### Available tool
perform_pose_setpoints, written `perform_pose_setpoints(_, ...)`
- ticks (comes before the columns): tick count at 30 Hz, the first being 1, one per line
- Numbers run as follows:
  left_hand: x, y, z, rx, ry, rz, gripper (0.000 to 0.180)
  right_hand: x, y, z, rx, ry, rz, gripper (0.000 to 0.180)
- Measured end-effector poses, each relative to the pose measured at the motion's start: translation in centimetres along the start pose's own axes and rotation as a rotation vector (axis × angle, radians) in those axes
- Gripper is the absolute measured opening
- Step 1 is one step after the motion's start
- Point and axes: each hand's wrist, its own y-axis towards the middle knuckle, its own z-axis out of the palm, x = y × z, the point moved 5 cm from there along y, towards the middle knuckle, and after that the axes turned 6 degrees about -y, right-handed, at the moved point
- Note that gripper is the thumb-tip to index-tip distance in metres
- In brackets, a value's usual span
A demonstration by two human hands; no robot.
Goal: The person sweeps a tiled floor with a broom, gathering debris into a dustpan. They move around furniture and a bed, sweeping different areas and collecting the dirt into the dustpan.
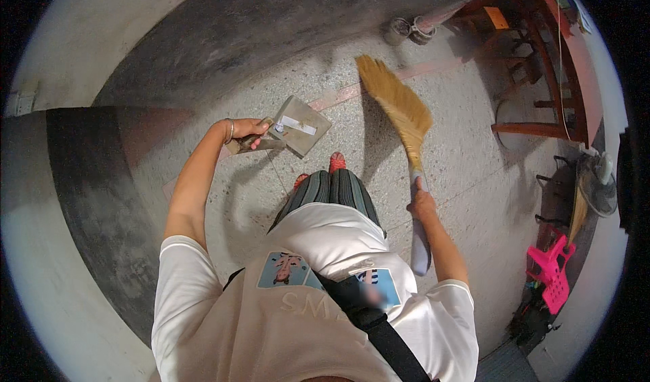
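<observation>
One dustpan [298, 126]: left hand [250, 131] clasped it, fingers curled.
One broom [405, 119], tipped far: right hand [422, 204] gripped it, fingers wrapped.

The floor [474, 213] is pale grey and speckled, crossed by thin straight joints and a faded pinkish stripe [342, 98] that runs up toward the right. The person's red sandals [336, 162] stand on it. Two small buckets [397, 33] sit side by side at its far edge, and a reddish-brown wooden table [583, 77] stands at the right.
</observation>
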Motion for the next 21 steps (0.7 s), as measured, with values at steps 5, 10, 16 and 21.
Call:
perform_pose_setpoints(5, 1.3, 1.5, -0.2, 0.076, 0.115, 0.046, 0.042, 3.4, -4.3, 7.7, 0.025, -0.179, -0.115, 0.087)
perform_pose_setpoints(10, 2.6, 2.7, -2.2, 0.101, 0.208, 0.041, 0.045, 4.3, -15.8, 3.3, 0.228, -0.077, -0.177, 0.099)
perform_pose_setpoints(16, 4.2, 0.1, -1.7, 0.113, 0.158, 0.101, 0.044, 4.1, -20.3, 5.2, 0.077, 0.186, -0.14, 0.101)
perform_pose_setpoints(21, 5.5, -2.2, -1.7, 0.146, 0.178, 0.089, 0.04, 4.8, -13.4, 6.8, -0.086, 0.238, -0.061, 0.098)
